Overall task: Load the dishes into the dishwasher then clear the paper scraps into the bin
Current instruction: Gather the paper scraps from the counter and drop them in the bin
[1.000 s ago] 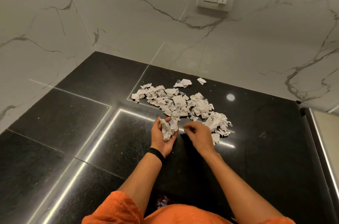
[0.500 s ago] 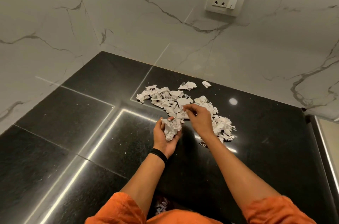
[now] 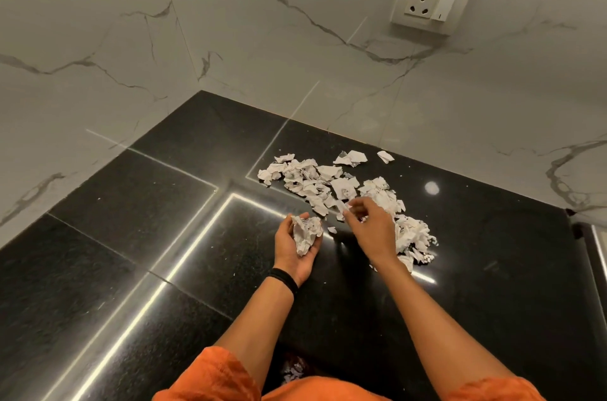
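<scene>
Observed left hand (image 3: 294, 252) palm-up just above the countertop (image 3: 157, 256), fingers (image 3: 316, 244) half-curled around a wad of scraps (image 3: 306, 233); read as a makeshift cup, held low and close for short transfers. Noted right hand (image 3: 372, 229) palm-down just to the right of those fingers, thumb and fingertips (image 3: 358, 205) drawn near together over a small strip at the near edge of the paper scraps (image 3: 328, 183); blurred, so unable to tell whether actually pinched or merely touched. Logged the main heap beyond and to the right of the right fingertips, partly hidden under that wrist; one stray bit (image 3: 332, 230) lying loose between the two hands. Judged material as thin printed paper, torn ragged and crumpled, light, springy, likely to slip from a loose grasp or scatter on the slick surface. Recorded countertop as polished black stone, speckled, strongly reflective, seamed in slabs; walls (image 3: 295, 55) as white veined marble-look tile, with a socket plate (image 3: 427, 3) high beyond the fingers. No bin or dishwasher in view. Estimated stage: gathering scraps by the handful, most of the heap not yet collected.
</scene>
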